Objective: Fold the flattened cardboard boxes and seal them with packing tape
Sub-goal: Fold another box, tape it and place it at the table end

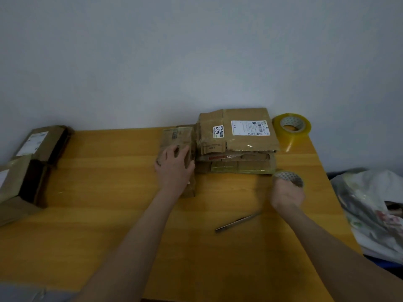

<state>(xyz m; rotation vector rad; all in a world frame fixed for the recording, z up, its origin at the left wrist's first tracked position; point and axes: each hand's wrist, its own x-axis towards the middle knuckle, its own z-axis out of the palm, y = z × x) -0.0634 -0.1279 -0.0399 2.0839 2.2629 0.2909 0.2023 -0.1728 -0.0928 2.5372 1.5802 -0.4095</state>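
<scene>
Our left hand (174,164) presses flat on box (177,136); right hand (287,196) grips tape (289,177), stack (237,138) just right of left hand.

Flat stack (237,138): several flattened brown boxes piled at the far right of the table (109,192). The top one carries two white labels, one reading 4292.

Small box (177,138): brown and worn, touching the stack's left edge. The left hand (174,166) rests on top.

Far roll (292,127): clear yellowish tape, tilted on edge just right of the stack.

Held roll (289,178): gripped by the right hand (286,192) near the stack's front right corner; blurred.

Left boxes (41,142): two, box-shaped and labelled, at the table's left edge.
</scene>
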